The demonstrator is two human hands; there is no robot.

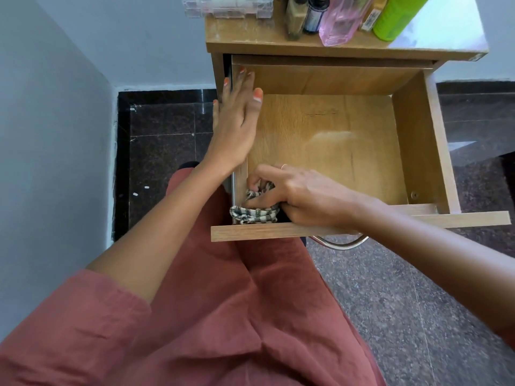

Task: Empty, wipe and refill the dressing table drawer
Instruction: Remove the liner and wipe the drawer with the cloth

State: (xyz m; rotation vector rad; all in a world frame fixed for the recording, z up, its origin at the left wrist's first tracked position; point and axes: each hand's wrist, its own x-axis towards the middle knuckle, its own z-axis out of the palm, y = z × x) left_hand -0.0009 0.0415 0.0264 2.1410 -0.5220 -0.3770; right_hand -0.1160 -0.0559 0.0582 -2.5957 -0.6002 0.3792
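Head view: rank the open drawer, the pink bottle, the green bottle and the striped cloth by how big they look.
1. drawer, by far largest.
2. green bottle and pink bottle: alike, both cropped by the frame, unranked.
3. striped cloth looks smallest, though the right hand covers part.

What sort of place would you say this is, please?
Probably a bedroom corner at home: a small wooden dressing table with cosmetic bottles on top, its pulled-out drawer, and a polished stone floor.
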